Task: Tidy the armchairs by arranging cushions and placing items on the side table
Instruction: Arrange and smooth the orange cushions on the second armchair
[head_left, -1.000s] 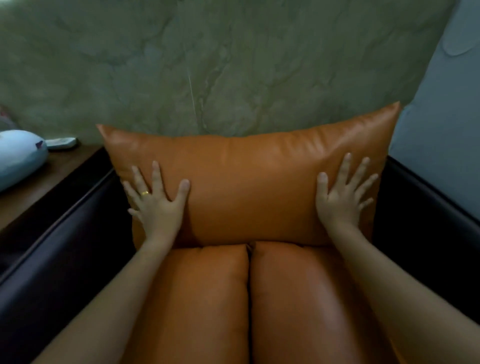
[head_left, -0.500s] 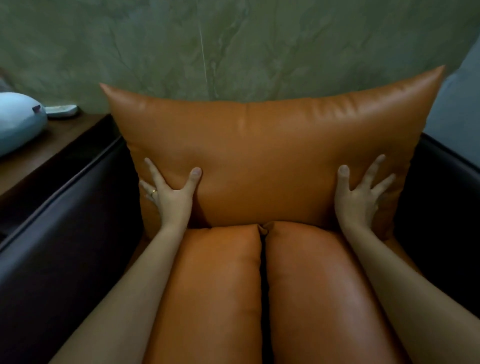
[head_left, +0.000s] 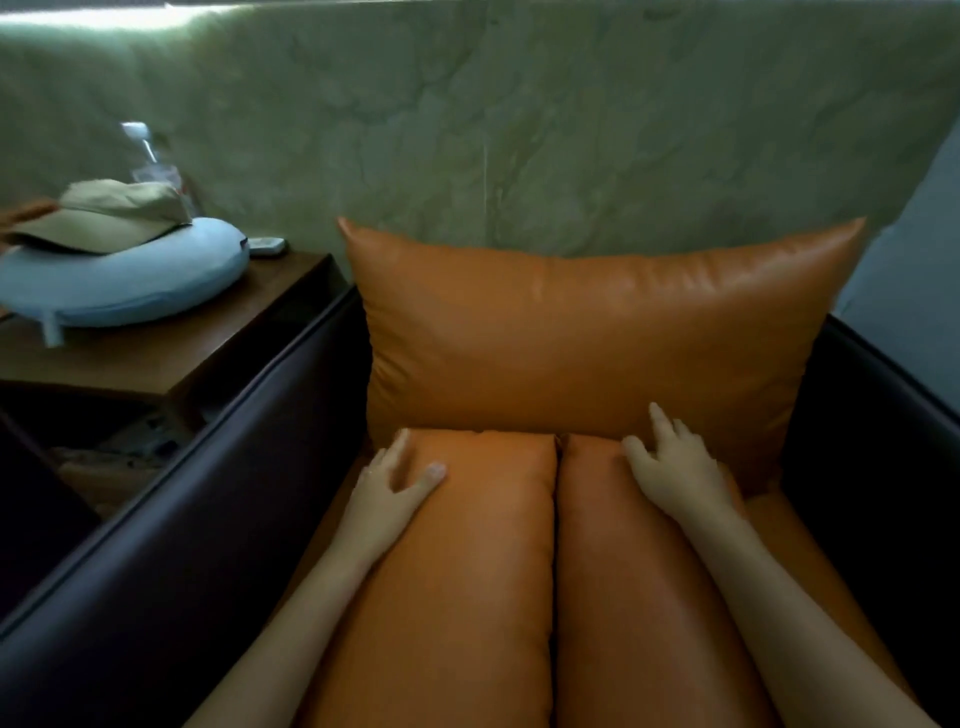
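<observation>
My left hand (head_left: 387, 480) lies on the far end of the left long cushion (head_left: 457, 571). Its fingers run down the outer side and its thumb sits on top. The fingers are loose, so the hand is not squeezing anything. My right hand (head_left: 675, 467) lies flat on the far end of the right long cushion (head_left: 639, 597). Its fingers are spread out and the tips touch the bottom of the big orange back cushion (head_left: 597, 343). That hand holds nothing too. The two long cushions lie side by side on the seat, touching each other. The big cushion stands up behind them against the green wall (head_left: 519, 130). It sits between the dark arms of the armchair (head_left: 182, 519). On my left is the wooden side table (head_left: 208, 332). A blue neck pillow (head_left: 130, 280) lies on it with a tan cap (head_left: 109, 213) on top. A small white remote (head_left: 266, 246) lies just beside the pillow. A blurry clear bottle (head_left: 143, 150) stands behind the cap.
</observation>
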